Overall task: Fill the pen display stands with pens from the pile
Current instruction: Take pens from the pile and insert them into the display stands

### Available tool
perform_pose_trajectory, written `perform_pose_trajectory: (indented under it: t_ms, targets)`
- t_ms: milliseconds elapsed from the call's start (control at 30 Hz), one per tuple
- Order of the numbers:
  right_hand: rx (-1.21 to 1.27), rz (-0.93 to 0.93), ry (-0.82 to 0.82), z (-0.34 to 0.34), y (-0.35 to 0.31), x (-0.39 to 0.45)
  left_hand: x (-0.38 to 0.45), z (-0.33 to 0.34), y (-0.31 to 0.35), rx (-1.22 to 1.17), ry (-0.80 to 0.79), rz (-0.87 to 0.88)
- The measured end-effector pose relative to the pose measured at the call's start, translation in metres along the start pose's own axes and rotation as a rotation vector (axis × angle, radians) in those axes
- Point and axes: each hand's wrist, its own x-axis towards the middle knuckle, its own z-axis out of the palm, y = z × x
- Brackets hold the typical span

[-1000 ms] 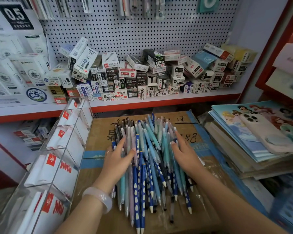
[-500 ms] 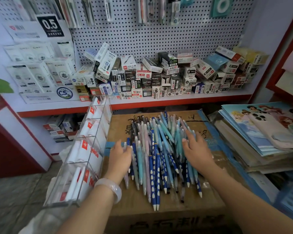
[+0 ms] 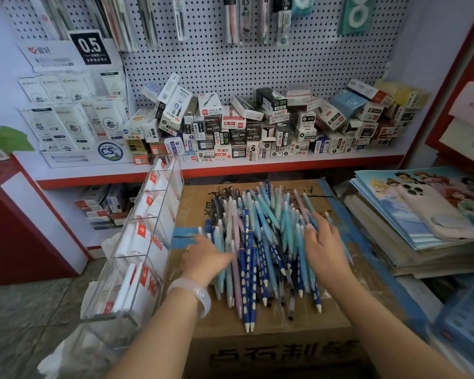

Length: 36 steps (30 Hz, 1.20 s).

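Big pile of pens (image 3: pixel 260 242) spread across the cardboard box (image 3: pixel 192 203) serving as a worktop, tips mostly toward the camera. Clear acrylic display stand (image 3: pixel 137 258) just to the left of the box, white card inserts in its compartments, no pens visible in them. So basically at the start.

Left hand (image 3: pixel 205 255) laid on the left edge of the pile, fingers spread flat over a few pens, not gripping anything. Right hand (image 3: pixel 323 242) pressed on the right side, fingers slightly bent over the light blue ones; hard to say whether any pen is actually pinched, looks more like resting.

Looks like the gathering step. Best bet: squeeze in from both sides, get a small bunch all pointing the same way, ideally same colour (dark blue dotted ones sit in the middle, teal and pink further back). Small handfuls, not a huge grab, since those compartments look narrow. Worth watching the front edge of the box too, several tips already near it and likely to roll off if shoved.
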Motion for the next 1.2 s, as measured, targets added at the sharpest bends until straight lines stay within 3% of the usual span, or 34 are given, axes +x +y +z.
perform_pose_trajectory:
  t_ms: [467, 700, 1000, 1100, 1200]
  targets:
    - [0.017, 0.035, -0.021, -0.005, 0.007, -0.001, 0.023, -0.001, -0.003, 0.142, 0.113, 0.019]
    - [0.026, 0.047, -0.004, -0.009, 0.007, 0.001, 0.021, -0.017, 0.003, 0.156, 0.059, -0.014]
    - [0.052, 0.013, -0.01, -0.013, 0.0, -0.006, -0.014, -0.037, 0.013, -0.355, -0.001, 0.073]
    - [0.049, -0.04, -0.095, -0.015, -0.01, -0.012, -0.043, -0.036, 0.027, -0.521, -0.071, 0.125]
    - [0.099, -0.154, -0.197, -0.017, -0.03, -0.024, -0.07, -0.025, 0.048, -0.529, -0.11, 0.216]
